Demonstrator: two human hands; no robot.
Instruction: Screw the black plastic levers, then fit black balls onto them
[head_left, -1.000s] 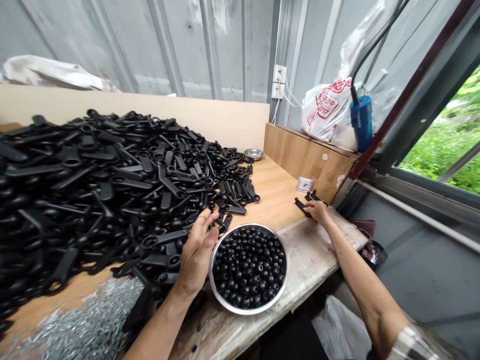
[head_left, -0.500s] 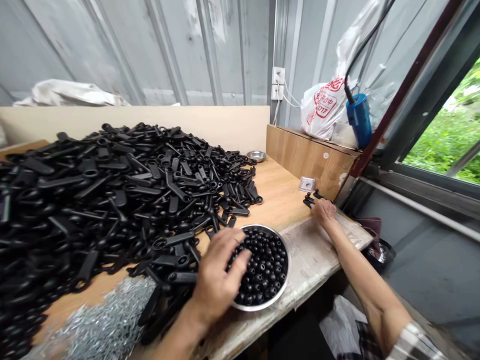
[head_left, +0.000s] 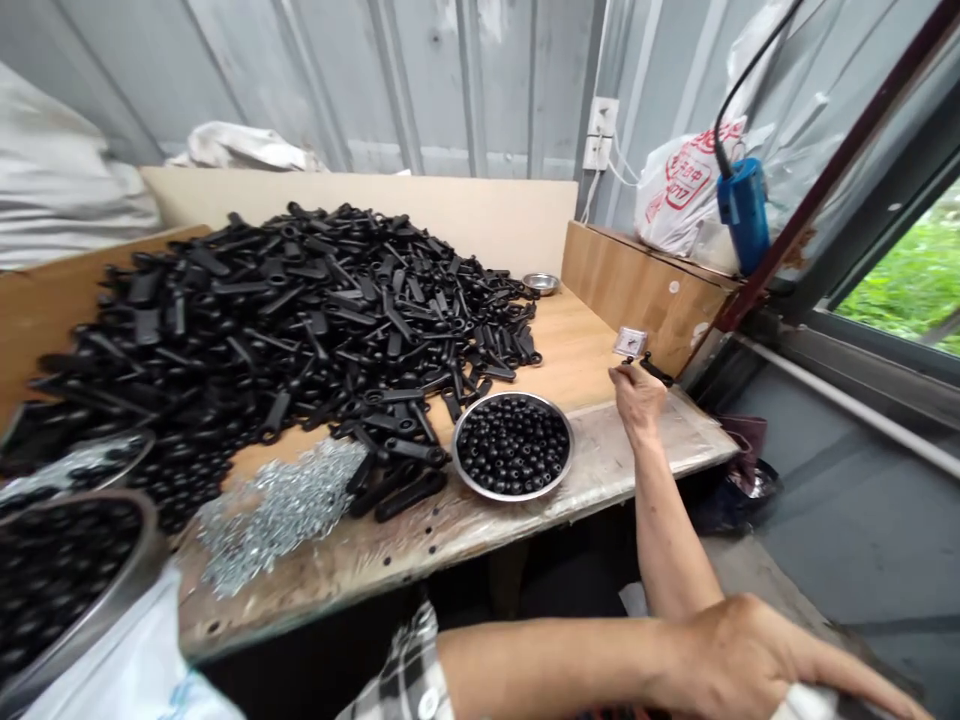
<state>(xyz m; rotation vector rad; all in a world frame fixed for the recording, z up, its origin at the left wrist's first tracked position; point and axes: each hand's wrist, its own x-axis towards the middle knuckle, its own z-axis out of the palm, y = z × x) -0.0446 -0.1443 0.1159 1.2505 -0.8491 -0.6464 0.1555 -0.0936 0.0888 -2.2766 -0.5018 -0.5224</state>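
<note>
My right hand (head_left: 639,398) rests at the far right of the bench with its fingers closed on a small black crank handle, whose knob shows past the fingertips. Beside it lies another black crank handle (head_left: 657,370). My left hand (head_left: 739,650) reaches low across the front, under my right forearm and off the bench. Its fingers curl over a whitish thing (head_left: 806,702) cut off by the lower edge, too little seen to name. A steel bowl (head_left: 459,470) full of black knobs (head_left: 514,445) stands at the bench's front.
A big heap of black handles (head_left: 337,300) covers the left and back. Silver pins (head_left: 292,510) lie in front of it. Another bowl (head_left: 146,560) of knobs is at lower left. A small clear square box (head_left: 631,341), a small steel dish (head_left: 541,284) and a wooden box (head_left: 645,275) stand right.
My left hand has left the bowl of knobs and swung down to the lower right. My right hand stays by the crank handles. The view has shifted, bringing in more on the left.
</note>
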